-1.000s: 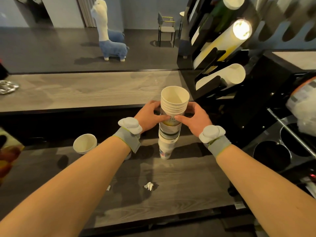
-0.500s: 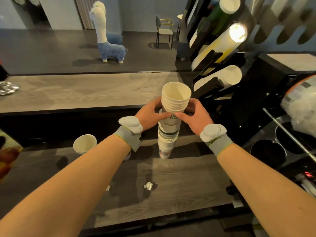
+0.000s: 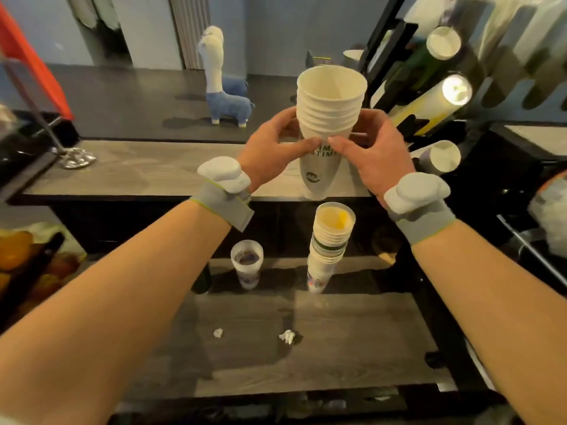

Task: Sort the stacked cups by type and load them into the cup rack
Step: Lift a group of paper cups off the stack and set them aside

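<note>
Both hands grip a lifted batch of white paper cups (image 3: 329, 105), left hand (image 3: 270, 148) and right hand (image 3: 372, 151) on opposite sides, fingers (image 3: 343, 144) clenched round the lower rims; the batch hangs in the air directly above the remaining stack (image 3: 329, 240), clear of it and not touching. Remaining stack stands upright on the dark wood surface (image 3: 337, 348), top cup yellowish inside. Step in hand looks like separating one cup type: keep the held batch upright, squeeze evenly so the nested cups don't slip out the bottom, then swing right of the stack toward the cup rack (image 3: 429, 96), whose slanted tubes already hold cups. Left of the stack sits a single translucent plastic cup (image 3: 247, 262), close enough to be knocked. In front of the stack lie two crumpled paper scraps (image 3: 287, 336), harmless. Behind it a raised counter ledge, and further back a blue-white llama figure (image 3: 225, 87), out of the path. Rack's black frame edges could snag the batch on entry.
</note>
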`<control>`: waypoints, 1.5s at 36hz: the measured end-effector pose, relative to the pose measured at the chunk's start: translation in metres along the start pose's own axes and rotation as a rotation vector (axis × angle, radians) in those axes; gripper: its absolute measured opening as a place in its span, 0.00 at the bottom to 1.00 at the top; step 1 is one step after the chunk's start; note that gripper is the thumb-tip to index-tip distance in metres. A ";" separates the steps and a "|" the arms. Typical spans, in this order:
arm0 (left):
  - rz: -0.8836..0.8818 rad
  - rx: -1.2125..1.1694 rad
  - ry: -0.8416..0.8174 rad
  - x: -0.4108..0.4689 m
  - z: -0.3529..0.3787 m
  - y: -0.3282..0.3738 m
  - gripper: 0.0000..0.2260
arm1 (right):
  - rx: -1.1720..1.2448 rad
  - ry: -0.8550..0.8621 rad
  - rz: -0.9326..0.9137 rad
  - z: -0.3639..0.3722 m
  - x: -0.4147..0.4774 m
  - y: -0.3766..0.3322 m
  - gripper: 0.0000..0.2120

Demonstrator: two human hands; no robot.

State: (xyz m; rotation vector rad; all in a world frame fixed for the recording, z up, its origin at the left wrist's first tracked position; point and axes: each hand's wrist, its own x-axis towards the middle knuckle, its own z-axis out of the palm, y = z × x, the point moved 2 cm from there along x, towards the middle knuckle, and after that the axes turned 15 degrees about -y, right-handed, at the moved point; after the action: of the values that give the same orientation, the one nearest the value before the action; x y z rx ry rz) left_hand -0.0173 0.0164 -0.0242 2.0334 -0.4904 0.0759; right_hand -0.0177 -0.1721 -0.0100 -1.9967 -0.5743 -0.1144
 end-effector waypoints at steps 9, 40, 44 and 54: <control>-0.129 -0.015 0.029 -0.077 -0.056 -0.036 0.30 | 0.100 -0.153 0.026 0.089 -0.002 -0.026 0.27; -0.756 -0.229 0.071 -0.318 -0.084 -0.287 0.34 | 0.204 -0.654 0.492 0.435 -0.085 0.073 0.29; -0.816 -0.215 0.062 -0.323 -0.090 -0.312 0.30 | 0.224 -0.652 0.515 0.458 -0.082 0.083 0.26; -0.833 -0.247 0.107 -0.324 -0.108 -0.346 0.31 | 0.062 -0.673 0.531 0.486 -0.062 0.092 0.30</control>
State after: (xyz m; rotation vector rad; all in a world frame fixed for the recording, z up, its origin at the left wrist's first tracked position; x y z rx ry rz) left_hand -0.1686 0.3532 -0.3405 1.8305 0.4154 -0.3606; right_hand -0.1107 0.1905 -0.3397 -2.0415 -0.4261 0.9131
